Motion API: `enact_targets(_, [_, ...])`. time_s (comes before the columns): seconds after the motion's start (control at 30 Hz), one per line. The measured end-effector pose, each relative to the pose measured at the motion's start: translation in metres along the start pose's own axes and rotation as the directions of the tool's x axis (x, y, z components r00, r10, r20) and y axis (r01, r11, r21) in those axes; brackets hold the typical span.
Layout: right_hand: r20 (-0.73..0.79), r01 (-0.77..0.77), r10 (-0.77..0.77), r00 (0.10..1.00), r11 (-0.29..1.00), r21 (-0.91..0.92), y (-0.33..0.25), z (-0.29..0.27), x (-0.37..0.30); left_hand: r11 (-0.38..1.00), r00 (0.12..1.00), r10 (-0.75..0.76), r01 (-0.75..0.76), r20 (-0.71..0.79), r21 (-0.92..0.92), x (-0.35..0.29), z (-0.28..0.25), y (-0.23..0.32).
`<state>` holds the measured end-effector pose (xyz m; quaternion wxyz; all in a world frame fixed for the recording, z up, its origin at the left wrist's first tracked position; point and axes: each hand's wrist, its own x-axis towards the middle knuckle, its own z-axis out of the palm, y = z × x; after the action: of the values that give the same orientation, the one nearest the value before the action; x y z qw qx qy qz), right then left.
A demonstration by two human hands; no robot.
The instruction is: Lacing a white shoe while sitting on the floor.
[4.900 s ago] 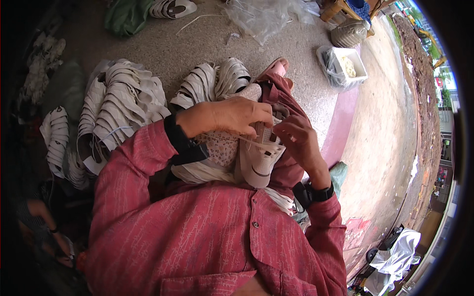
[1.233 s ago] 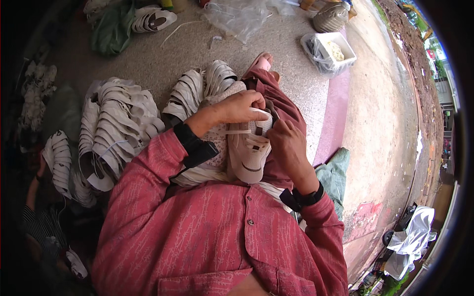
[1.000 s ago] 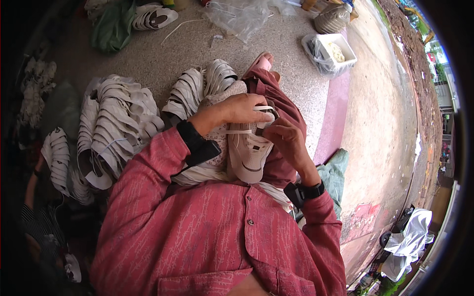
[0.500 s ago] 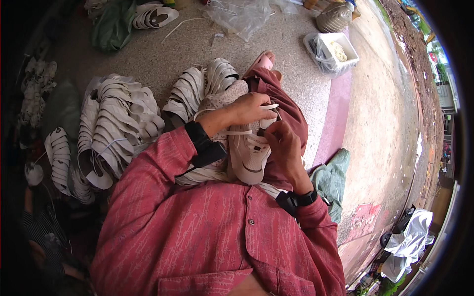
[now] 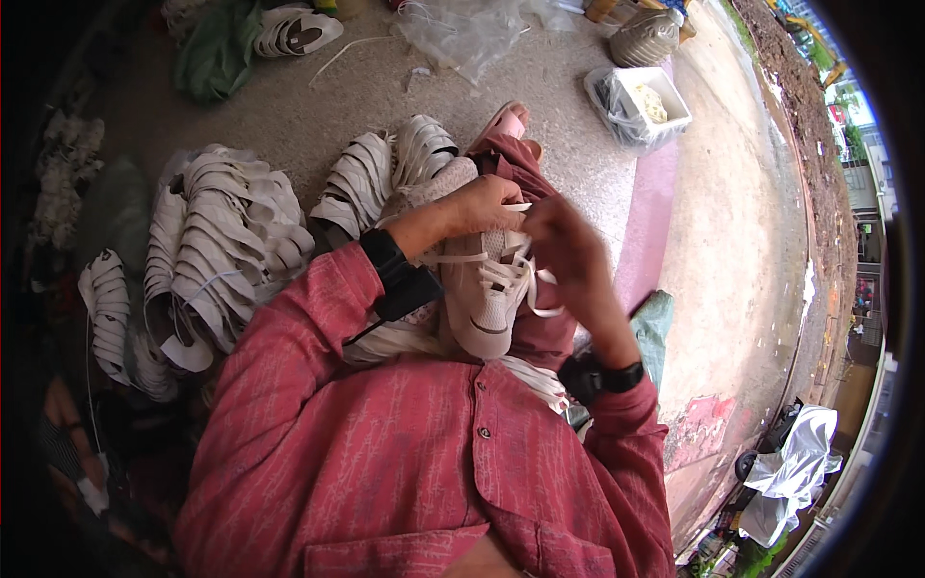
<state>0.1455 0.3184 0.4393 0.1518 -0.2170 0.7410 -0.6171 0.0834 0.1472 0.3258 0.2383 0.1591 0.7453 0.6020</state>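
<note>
A pale beige and white shoe upper (image 5: 480,308) lies across my lap with its toe toward me. White shoelace (image 5: 545,306) runs through its front and hangs in a loop on the right side. My left hand (image 5: 485,205) is closed at the upper's far end, its fingertips pinching a white strip of lace. Close beside it, my right hand (image 5: 568,246) is raised over the right edge of the upper. Motion smears its fingers, so what they hold cannot be made out.
Nested stacks of white shoe uppers (image 5: 217,250) stand on the floor at left, with more uppers (image 5: 355,183) by my knees. A white box in clear plastic (image 5: 665,101) sits far right. Green sacking (image 5: 652,332) lies right of my leg; another person's arm shows lower left.
My right hand has risen and moved right, and a loop of white lace now hangs below it. My left hand stays nearly in place on the upper.
</note>
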Motion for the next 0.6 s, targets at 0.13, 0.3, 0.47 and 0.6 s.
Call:
enact_targets(0.13, [-0.032,0.054,-0.044,0.999,0.852,0.521,-0.065,-0.027,0.002,0.992,1.0,-0.025,0.025,0.0,-0.122,-0.008,-0.003,0.005])
enact_targets(0.3, [-0.099,-0.046,-0.651,0.752,-0.202,0.978,-0.143,-0.094,-0.051,0.995,0.999,-0.026,0.03,0.041,-0.091,-0.008,-0.002,0.017])
enact_targets(0.47, [-0.075,0.233,-0.971,0.229,-0.02,0.972,-0.175,-0.069,-0.055,0.998,1.0,-0.009,0.01,0.012,-0.068,-0.014,0.0,0.011])
enact_targets(0.6, [0.071,0.382,-0.895,0.44,0.258,0.887,-0.125,-0.091,-0.091,0.936,0.996,0.001,-0.032,-0.088,-0.351,-0.021,-0.002,0.007])
